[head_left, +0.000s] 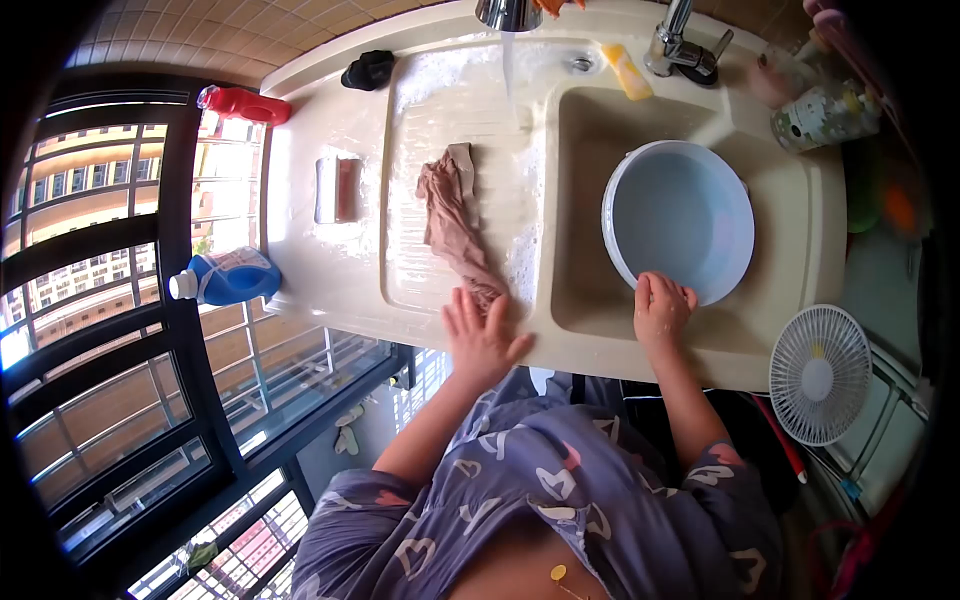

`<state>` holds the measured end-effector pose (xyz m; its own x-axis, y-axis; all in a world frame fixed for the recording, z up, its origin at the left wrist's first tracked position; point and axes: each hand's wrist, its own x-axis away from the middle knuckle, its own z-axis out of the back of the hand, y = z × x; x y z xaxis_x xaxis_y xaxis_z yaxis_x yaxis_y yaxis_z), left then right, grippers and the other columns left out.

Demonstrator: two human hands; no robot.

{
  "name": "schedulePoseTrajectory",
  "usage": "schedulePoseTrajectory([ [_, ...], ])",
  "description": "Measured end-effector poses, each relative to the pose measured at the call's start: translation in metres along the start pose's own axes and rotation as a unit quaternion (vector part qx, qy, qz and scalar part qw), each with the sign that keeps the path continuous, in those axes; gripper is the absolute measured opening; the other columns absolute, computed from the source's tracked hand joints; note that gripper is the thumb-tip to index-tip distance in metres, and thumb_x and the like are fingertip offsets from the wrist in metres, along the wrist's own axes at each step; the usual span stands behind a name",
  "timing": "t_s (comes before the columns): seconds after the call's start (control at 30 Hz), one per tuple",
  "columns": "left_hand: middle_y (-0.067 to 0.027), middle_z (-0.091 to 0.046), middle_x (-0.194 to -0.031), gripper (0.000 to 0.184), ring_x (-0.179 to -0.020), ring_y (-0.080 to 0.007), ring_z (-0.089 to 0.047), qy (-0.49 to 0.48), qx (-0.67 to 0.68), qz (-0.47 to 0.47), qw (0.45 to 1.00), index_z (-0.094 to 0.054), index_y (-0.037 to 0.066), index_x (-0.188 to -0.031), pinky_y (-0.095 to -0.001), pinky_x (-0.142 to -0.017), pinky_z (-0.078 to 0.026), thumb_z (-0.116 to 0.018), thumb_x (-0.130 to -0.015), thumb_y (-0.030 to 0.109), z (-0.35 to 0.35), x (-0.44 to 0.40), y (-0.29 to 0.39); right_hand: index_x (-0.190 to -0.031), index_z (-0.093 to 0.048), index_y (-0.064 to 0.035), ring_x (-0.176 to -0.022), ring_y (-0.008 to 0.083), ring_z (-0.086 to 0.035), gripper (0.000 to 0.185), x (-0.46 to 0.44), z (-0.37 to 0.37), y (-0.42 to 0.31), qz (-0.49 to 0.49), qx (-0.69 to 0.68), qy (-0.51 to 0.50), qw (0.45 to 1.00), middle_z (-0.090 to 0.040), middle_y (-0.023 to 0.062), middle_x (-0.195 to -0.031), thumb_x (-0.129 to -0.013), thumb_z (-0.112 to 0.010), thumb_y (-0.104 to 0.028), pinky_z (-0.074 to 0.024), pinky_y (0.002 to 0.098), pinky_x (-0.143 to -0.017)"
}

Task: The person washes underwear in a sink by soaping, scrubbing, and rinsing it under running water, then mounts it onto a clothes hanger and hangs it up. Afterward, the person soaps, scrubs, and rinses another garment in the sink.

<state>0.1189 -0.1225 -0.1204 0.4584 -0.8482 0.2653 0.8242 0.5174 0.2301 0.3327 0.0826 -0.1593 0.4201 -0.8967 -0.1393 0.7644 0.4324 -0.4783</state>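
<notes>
A wet, twisted pinkish-brown cloth garment (455,220) lies lengthwise on the ribbed drainboard (415,270) left of the sink. My left hand (480,338) is open, fingers spread, at the garment's near end; the fingertips appear to touch the fabric or the board beside it. In the sink basin (580,290) stands a round white tub (680,220), which seems to hold water. Curled over its near rim are the fingers of my right hand (663,310), gripping the edge. Water runs from a tap (508,14) onto the soapy drainboard.
Around the counter are a soap bar in a holder (338,190), a black item (368,70), a red bottle (245,104), a blue jug (230,277) and a yellow item (627,72). A second faucet (680,45) stands behind the sink; a white fan (820,375) is at right.
</notes>
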Motion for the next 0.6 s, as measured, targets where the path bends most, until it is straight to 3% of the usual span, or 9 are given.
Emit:
schedulePoseTrajectory([
  [0.13, -0.0343, -0.022, -0.150, 0.078, -0.141, -0.0542, -0.013, 0.073, -0.037, -0.038, 0.996, -0.040, 0.013, -0.145, -0.0680, -0.111, -0.009, -0.057, -0.085, 0.059, -0.023, -0.071, 0.039, -0.088, -0.067, -0.0125, -0.086, 0.0217, -0.063, 0.012, 0.000, 0.003, -0.004, -0.007, -0.003, -0.014, 1.000, -0.071, 0.0007, -0.093, -0.091, -0.059, -0.021, -0.0325, 0.0395, -0.091],
  [0.2, -0.0297, -0.027, -0.150, 0.073, -0.135, -0.0543, -0.025, 0.131, -0.007, -0.006, 0.991, -0.040, 0.014, -0.145, -0.0669, -0.110, -0.015, -0.058, -0.087, 0.054, -0.019, -0.128, 0.054, -0.088, -0.067, -0.0126, -0.086, 0.0216, -0.063, 0.012, -0.001, 0.004, -0.004, -0.018, -0.004, -0.015, 1.000, -0.070, 0.0005, -0.094, -0.091, -0.059, -0.021, -0.0324, 0.0396, -0.091],
  [0.27, -0.0266, -0.026, -0.153, 0.069, -0.133, -0.0508, -0.032, 0.123, 0.019, 0.046, 0.991, -0.039, 0.013, -0.146, -0.0650, -0.111, -0.017, -0.050, -0.092, 0.054, -0.001, -0.195, 0.064, -0.088, -0.067, -0.0126, -0.086, 0.0216, -0.063, 0.012, -0.002, 0.004, -0.006, -0.025, -0.012, -0.017, 0.999, -0.070, 0.0003, -0.093, -0.091, -0.059, -0.020, -0.0325, 0.0402, -0.092],
  [0.3, -0.0250, -0.024, -0.155, 0.069, -0.133, -0.0493, -0.034, 0.167, 0.048, 0.047, 0.984, -0.039, 0.013, -0.146, -0.0644, -0.111, -0.018, -0.048, -0.092, 0.056, -0.001, -0.231, 0.063, -0.088, -0.067, -0.0126, -0.086, 0.0216, -0.063, 0.012, -0.002, 0.005, -0.007, -0.028, -0.006, -0.013, 1.000, -0.070, 0.0003, -0.093, -0.091, -0.059, -0.020, -0.0325, 0.0402, -0.092],
  [0.43, -0.0168, -0.005, -0.162, 0.066, -0.146, -0.0459, -0.009, 0.171, 0.049, 0.097, 0.979, -0.037, 0.019, -0.149, -0.0675, -0.113, -0.008, -0.041, -0.095, 0.057, 0.024, -0.340, 0.057, -0.089, -0.066, -0.0134, -0.087, 0.0203, -0.063, 0.009, -0.005, 0.008, -0.008, -0.014, -0.008, -0.010, 1.000, -0.070, -0.0004, -0.093, -0.090, -0.060, -0.019, -0.0330, 0.0411, -0.092],
  [0.5, -0.0171, -0.026, -0.158, 0.056, -0.144, -0.0471, -0.018, 0.225, 0.022, 0.076, 0.971, -0.050, 0.020, -0.140, -0.0661, -0.113, -0.013, -0.047, -0.095, 0.052, 0.032, -0.365, 0.046, -0.089, -0.066, -0.0139, -0.087, 0.0192, -0.062, 0.008, -0.004, 0.008, -0.008, -0.009, -0.024, -0.011, 1.000, -0.069, -0.0010, -0.092, -0.090, -0.059, -0.019, -0.0329, 0.0411, -0.092],
  [0.53, -0.0171, -0.026, -0.158, 0.056, -0.144, -0.0471, -0.018, 0.224, 0.023, 0.075, 0.971, -0.050, 0.020, -0.140, -0.0661, -0.113, -0.013, -0.047, -0.095, 0.052, 0.030, -0.364, 0.040, -0.088, -0.066, -0.0139, -0.087, 0.0187, -0.062, 0.008, -0.003, 0.006, -0.008, -0.012, -0.022, -0.006, 1.000, -0.069, -0.0014, -0.090, -0.090, -0.060, -0.018, -0.0327, 0.0410, -0.092],
  [0.6, -0.0183, -0.042, -0.149, 0.038, -0.141, -0.0437, -0.028, 0.267, 0.088, -0.060, 0.958, -0.061, 0.015, -0.128, -0.0598, -0.114, -0.020, -0.054, -0.092, 0.024, 0.023, -0.350, 0.026, -0.088, -0.066, -0.0140, -0.087, 0.0185, -0.062, 0.008, -0.002, 0.006, -0.009, -0.014, -0.020, -0.004, 1.000, -0.070, -0.0015, -0.090, -0.089, -0.060, -0.018, -0.0326, 0.0410, -0.092],
])
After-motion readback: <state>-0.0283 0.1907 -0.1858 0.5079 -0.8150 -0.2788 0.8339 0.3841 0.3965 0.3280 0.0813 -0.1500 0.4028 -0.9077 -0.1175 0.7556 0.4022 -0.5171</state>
